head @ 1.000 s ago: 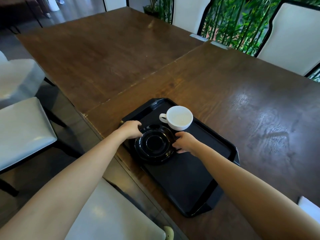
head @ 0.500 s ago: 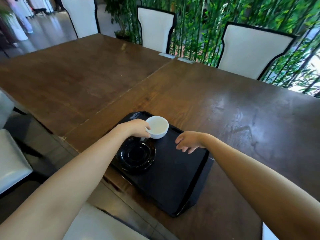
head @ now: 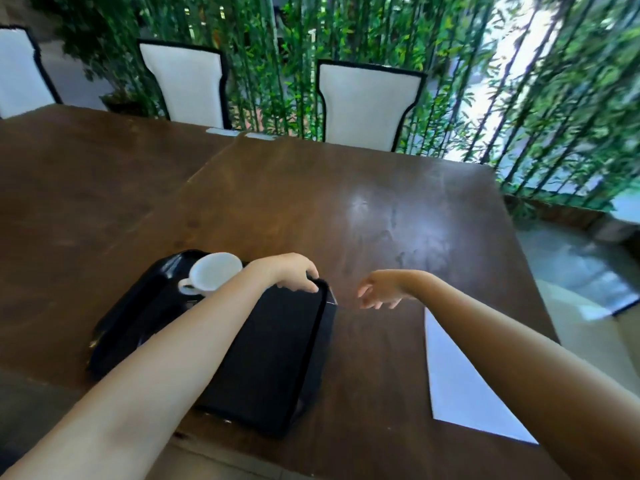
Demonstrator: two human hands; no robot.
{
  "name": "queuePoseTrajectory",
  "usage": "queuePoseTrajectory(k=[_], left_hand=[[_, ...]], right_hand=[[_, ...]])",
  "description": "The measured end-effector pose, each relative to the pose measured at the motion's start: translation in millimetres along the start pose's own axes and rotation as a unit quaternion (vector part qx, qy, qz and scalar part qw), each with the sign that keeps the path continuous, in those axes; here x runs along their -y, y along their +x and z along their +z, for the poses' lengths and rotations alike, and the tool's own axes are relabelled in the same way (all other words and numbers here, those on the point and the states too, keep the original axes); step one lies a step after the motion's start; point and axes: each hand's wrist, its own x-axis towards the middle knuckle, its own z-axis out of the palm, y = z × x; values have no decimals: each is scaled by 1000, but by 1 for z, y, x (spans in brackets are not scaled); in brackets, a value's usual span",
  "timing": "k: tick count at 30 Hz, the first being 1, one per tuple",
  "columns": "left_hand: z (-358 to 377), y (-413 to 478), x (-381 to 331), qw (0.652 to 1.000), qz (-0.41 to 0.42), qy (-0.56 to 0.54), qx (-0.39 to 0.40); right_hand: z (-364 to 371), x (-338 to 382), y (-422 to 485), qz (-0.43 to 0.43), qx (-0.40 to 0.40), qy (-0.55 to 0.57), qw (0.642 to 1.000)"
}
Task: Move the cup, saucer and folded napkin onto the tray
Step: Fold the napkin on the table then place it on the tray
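The black tray [head: 277, 358] lies near the table's front edge. The white cup [head: 214, 273] stands at the tray's far left end, handle toward me. The black saucer is lost against the tray, under the cup and my left forearm. My left hand [head: 291, 275] reaches across the tray, and its fingers curl down over the far right corner of the rim. My right hand [head: 381, 289] hovers over bare table just right of the tray, fingers apart and holding nothing. The folded white napkin [head: 460, 375] lies on the table to the right, partly under my right forearm.
The brown wooden table [head: 381, 209] is two tops joined by a seam. White chairs with black trim [head: 367, 105] stand along the far side before a bamboo screen. The table's right edge drops to a tiled floor [head: 571, 271].
My left hand let go of the cup and moved right to the tray's corner. My right hand moved off the tray to the right. The view swung right, showing the napkin.
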Motion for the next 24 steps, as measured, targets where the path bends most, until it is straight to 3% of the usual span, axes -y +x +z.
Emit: queuePoseTrajectory(k=[12, 19, 24], left_hand=[[49, 59, -157, 994, 95, 36, 41], [97, 82, -222, 995, 103, 5, 2], [136, 102, -253, 994, 110, -2, -13]], right_hand=[[30, -173, -84, 110, -74, 112, 985], [54, -244, -104, 121, -151, 77, 978], [64, -289, -95, 137, -201, 113, 963]])
